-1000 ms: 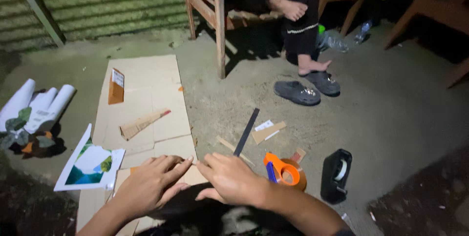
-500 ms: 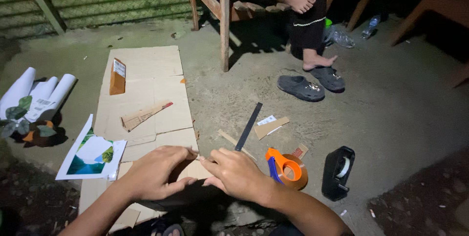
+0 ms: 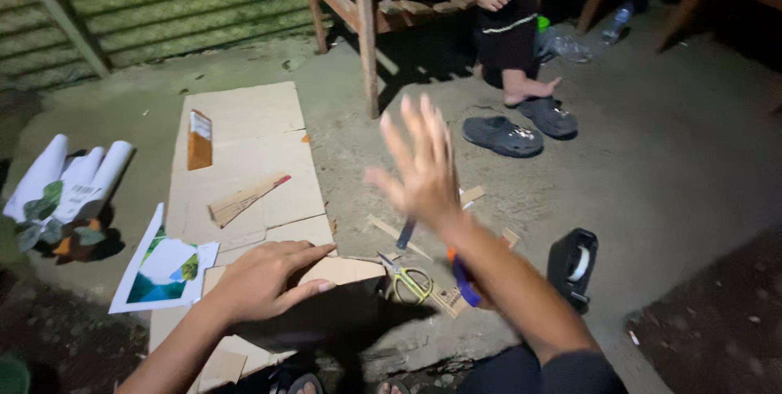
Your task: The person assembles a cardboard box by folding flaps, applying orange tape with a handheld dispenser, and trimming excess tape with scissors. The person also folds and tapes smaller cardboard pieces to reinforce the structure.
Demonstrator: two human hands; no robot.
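While the left hand [image 3: 265, 280] presses flat on the cardboard piece [image 3: 342, 270], the right hand [image 3: 419, 162], raised, spread and empty, should descend steadily toward the scissors [image 3: 405, 278].

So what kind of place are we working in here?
Probably an outdoor yard or porch at night: bare concrete ground, a green corrugated wall, wooden chair legs, sandals lying out. Cardboard sheets serve as the work surface.

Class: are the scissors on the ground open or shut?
Shut. The scissors lie flat beside the cardboard piece, blades together in a single point; no hand holds them.
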